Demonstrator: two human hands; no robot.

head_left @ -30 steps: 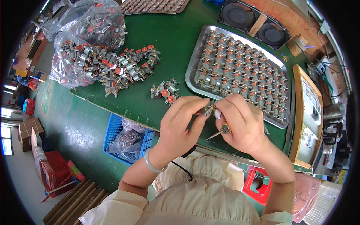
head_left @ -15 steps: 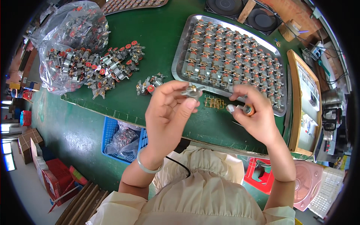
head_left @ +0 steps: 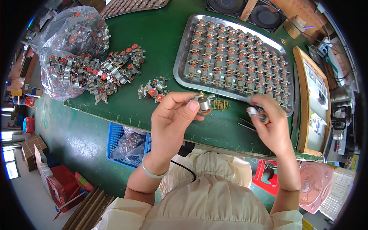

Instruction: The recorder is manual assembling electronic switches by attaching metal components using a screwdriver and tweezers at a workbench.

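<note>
Nearest, a person's left hand (head_left: 168, 120) pinches one small silver motor (head_left: 204, 104) between thumb and forefinger, brass end up, orange-red disc down, above the tabletop (head_left: 149, 42). The right hand (head_left: 274, 124), slightly blurred, curls around one thin-tipped tool (head_left: 265, 119) with an orange-ended handle; whether its fingertips pinch anything else, I cannot tell. Good handling here would likely mean gripping the motor by its metal body, keeping its brass end unobstructed and the tool's point turned away from both hands.

Just past the motor lies one small group of gold-coloured wire pieces (head_left: 220, 105), too fine to count. Beyond, to the left, is a cluster of loose motors (head_left: 153, 91), roughly five; to the right, one metal tray (head_left: 179, 73) holds dozens in rows. Farther left, one clear bag (head_left: 57, 42) spills dozens more. Farthest are two round black units (head_left: 265, 17) and a second filled tray (head_left: 132, 13).
</note>
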